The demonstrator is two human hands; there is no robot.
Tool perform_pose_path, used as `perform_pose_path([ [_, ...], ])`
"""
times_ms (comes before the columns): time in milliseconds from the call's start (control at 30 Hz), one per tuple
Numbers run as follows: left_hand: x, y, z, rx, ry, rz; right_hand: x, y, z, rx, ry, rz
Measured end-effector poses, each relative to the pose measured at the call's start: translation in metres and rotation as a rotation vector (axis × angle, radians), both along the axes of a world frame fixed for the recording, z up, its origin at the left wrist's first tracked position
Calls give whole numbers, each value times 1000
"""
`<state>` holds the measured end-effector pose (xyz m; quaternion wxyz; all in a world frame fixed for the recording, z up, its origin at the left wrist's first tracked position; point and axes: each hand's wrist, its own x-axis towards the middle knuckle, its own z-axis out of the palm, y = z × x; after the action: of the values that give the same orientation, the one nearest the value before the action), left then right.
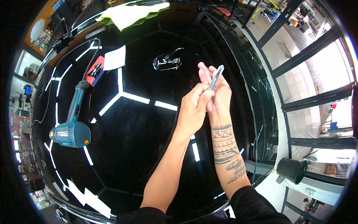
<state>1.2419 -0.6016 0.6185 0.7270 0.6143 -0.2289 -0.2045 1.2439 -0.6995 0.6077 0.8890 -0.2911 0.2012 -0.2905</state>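
Both forearms enter from the lower edge and meet at frame centre, above a glossy black panel (141,149). The left hand (194,108) pinches the lower end of a slim grey knife (215,77); the right hand (218,93) lies against it, fingers extended, backing the tool. The knife tilts up toward the upper right. At mid-left a teal heat gun (72,125) lies on the panel. Further up, a clear plastic piece (167,61) sits just above the hands. A red squeegee (95,71) and white sheet (115,58) lie upper left; a yellow cloth (130,14) is at top.
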Motion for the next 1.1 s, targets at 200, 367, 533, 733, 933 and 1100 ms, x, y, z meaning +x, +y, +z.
perform_pose_path([
  [200, 1, -6, 5, -49, 118, -78, 0, -14, 1, -2, -195, 74],
  [367, -11, -7, 0, -63, 58, -213, -36, -34, 14, -128, -277, 4],
  [533, -35, -28, -6, -6, -222, -153, -74, -50, 40, -214, -299, -5],
  [733, -44, -28, -1, 0, 57, -253, -90, -52, 45, -224, -221, -44],
  [933, -49, -33, -2, 95, -129, -267, -108, -51, 42, -257, -172, -41],
  [1100, -48, -34, -2, 160, -275, -158, -105, -42, 33, -241, -204, -61],
])
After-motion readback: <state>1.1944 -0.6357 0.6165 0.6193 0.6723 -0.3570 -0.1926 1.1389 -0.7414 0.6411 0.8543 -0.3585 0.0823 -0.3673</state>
